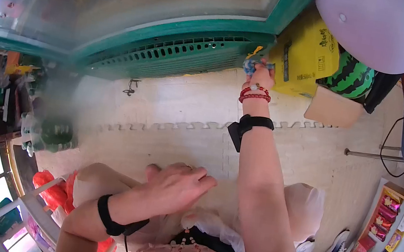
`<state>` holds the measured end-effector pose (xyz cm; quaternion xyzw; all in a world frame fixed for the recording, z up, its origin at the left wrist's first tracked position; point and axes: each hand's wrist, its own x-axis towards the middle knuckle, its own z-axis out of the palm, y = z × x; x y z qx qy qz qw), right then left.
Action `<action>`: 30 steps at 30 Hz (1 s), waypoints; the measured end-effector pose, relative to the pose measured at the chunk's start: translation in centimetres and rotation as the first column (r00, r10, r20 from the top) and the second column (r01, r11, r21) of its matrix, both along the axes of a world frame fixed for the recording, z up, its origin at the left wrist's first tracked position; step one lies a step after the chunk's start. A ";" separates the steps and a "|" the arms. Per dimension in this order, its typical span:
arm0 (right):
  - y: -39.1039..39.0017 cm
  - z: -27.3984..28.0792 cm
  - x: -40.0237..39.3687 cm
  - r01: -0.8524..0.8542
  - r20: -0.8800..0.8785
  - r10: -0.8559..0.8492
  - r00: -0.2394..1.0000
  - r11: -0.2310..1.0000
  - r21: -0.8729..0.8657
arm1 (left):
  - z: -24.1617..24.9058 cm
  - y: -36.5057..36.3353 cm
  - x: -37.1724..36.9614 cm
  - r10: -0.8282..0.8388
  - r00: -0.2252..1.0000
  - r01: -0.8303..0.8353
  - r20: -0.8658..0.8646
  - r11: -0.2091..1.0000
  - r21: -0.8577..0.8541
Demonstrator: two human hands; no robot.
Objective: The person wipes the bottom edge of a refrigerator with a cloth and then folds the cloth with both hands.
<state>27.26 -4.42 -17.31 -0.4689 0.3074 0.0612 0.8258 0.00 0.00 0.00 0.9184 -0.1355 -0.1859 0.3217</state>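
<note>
My right hand (261,75) reaches forward, its fingers wrapped round a small blue patterned item (250,66) with a yellow tip, beside the yellow box (307,55) and in front of the green slatted base (172,49) of a glass-fronted cabinet. Red beads and a black strap circle that wrist. Nearer to me, my left hand (178,186) hangs over my lap with its fingers curled; whether anything is inside them is hidden.
A lilac balloon (376,29) and a green striped ball (352,76) are at the upper right. A cardboard flap (334,108) juts over the floor. Shelves of small packets (385,226) stand at lower right, near another person's shoe (337,245). Green bottles (54,133) are on the left.
</note>
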 end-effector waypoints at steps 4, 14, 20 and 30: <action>-0.6 0.8 0.0 0.027 -0.021 -0.025 0.999 0.997 0.078 | 0.3 0.4 -0.2 -0.002 0.999 0.003 -0.033 1.000 0.025; -2.0 0.6 1.7 0.054 -0.063 -0.041 0.997 0.974 0.220 | 0.1 -0.4 0.6 -0.016 0.999 0.019 -0.048 0.998 0.057; -4.3 -5.8 1.0 -0.198 -0.296 0.219 0.930 0.975 0.099 | 0.8 -0.5 1.0 0.027 0.988 -0.019 -0.153 0.999 0.050; -0.8 -15.5 2.0 -0.507 -0.007 0.512 0.859 0.848 -0.154 | 0.1 1.6 0.2 0.125 0.978 -0.123 -0.169 0.992 0.026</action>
